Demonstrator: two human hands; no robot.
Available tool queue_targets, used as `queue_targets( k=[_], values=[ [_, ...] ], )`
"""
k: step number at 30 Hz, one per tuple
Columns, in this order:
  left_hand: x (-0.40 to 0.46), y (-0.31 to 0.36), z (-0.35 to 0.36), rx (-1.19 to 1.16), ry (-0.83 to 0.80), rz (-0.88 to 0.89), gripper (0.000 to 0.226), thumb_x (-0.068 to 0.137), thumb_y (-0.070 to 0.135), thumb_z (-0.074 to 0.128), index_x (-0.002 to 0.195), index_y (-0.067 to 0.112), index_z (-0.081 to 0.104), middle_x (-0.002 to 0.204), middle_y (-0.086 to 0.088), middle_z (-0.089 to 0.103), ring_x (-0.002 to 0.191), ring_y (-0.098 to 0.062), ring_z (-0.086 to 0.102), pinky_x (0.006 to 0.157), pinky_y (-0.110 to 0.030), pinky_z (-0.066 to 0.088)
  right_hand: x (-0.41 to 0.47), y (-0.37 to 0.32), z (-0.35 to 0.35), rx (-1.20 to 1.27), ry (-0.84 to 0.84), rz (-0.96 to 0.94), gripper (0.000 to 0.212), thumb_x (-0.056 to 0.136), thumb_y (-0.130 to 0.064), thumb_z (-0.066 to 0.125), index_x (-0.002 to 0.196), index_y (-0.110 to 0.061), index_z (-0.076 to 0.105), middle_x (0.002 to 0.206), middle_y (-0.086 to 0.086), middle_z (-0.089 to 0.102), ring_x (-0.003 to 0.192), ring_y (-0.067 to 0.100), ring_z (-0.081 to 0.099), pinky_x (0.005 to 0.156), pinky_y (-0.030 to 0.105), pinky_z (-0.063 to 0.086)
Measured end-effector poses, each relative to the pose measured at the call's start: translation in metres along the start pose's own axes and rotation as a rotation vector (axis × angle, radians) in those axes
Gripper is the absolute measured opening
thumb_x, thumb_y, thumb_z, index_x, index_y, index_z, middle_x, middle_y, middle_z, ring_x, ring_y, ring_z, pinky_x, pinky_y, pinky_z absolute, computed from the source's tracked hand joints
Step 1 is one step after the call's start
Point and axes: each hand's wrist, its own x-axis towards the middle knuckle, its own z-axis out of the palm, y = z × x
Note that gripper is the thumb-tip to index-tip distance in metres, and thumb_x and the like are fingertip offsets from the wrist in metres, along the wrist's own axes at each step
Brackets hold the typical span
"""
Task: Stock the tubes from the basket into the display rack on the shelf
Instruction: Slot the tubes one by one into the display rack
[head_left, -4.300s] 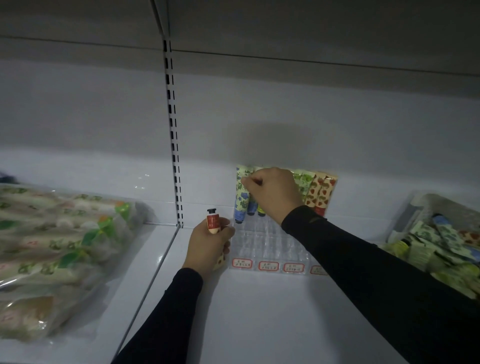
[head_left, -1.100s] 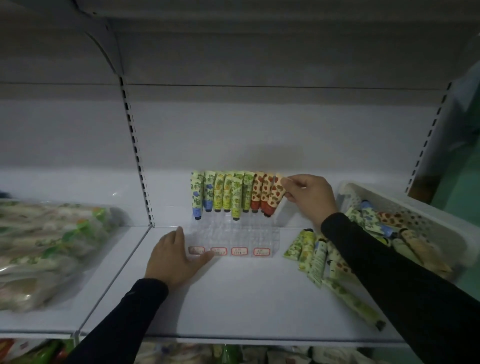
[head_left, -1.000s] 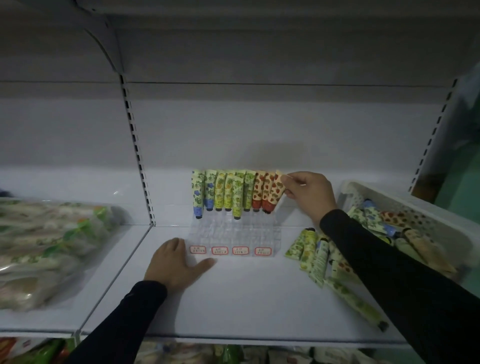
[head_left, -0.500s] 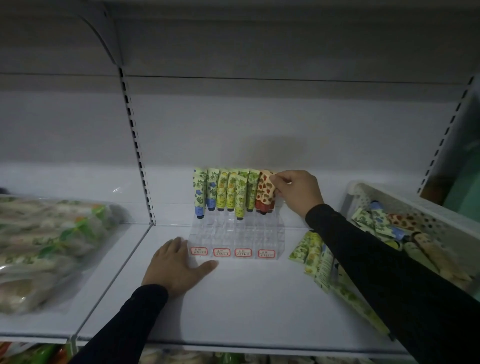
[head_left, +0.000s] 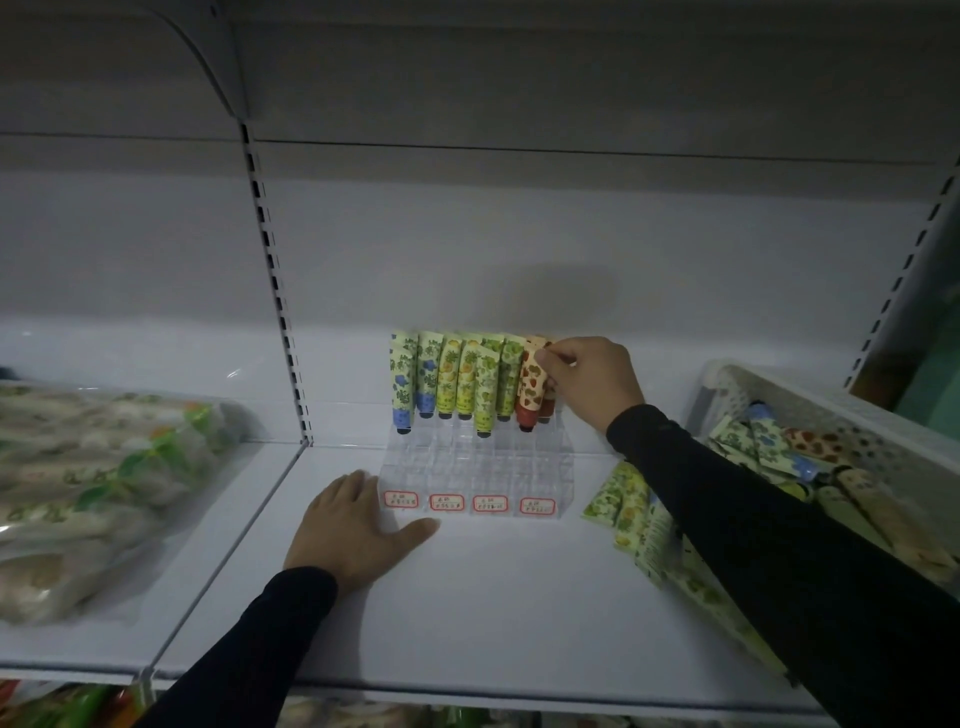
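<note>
A clear acrylic display rack (head_left: 470, 462) with red-edged labels stands on the white shelf (head_left: 493, 597). Several patterned tubes stand cap-down in its back rows, blue-capped ones (head_left: 402, 382) on the left and green ones (head_left: 485, 387) in the middle. My right hand (head_left: 589, 382) pinches the top of a red strawberry tube (head_left: 530, 392) at the rack's right end. Flat on the shelf, my left hand (head_left: 356, 530) has its fingers spread, touching the rack's front left corner. A white perforated basket (head_left: 852, 410) with more tubes sits at the right.
Several loose green tubes (head_left: 621, 504) lie on the shelf between rack and basket, partly under my right sleeve. A plastic bag of packaged goods (head_left: 98, 483) fills the left shelf bay. A slotted upright (head_left: 272, 291) divides the bays. Another shelf hangs overhead.
My right hand brought the strawberry tube leftward from the rack's right end and lowered it upright among the red tubes. My left hand has stayed flat on the shelf.
</note>
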Motion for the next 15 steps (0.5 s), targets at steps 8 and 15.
queue_targets(
  k=[8, 15],
  values=[
    [0.000, 0.000, 0.001, -0.002, 0.002, -0.012, 0.074, 0.070, 0.091, 0.036, 0.113, 0.034, 0.055, 0.097, 0.014, 0.047, 0.107, -0.012, 0.050, 0.097, -0.030, 0.041, -0.001, -0.001, -0.002, 0.029, 0.022, -0.017, 0.029, 0.095, -0.027, 0.059, 0.087, -0.005, 0.075, 0.080, 0.008, 0.073, 0.077, 0.022, 0.066, 0.073, 0.026, 0.047],
    [0.001, -0.001, 0.001, 0.002, 0.004, -0.015, 0.073, 0.069, 0.092, 0.035, 0.111, 0.035, 0.055, 0.095, 0.015, 0.047, 0.106, -0.011, 0.050, 0.097, -0.030, 0.041, -0.004, -0.006, 0.008, -0.062, -0.001, -0.034, 0.031, 0.096, -0.027, 0.057, 0.086, -0.005, 0.075, 0.078, 0.009, 0.072, 0.074, 0.021, 0.063, 0.065, 0.022, 0.039]
  ],
)
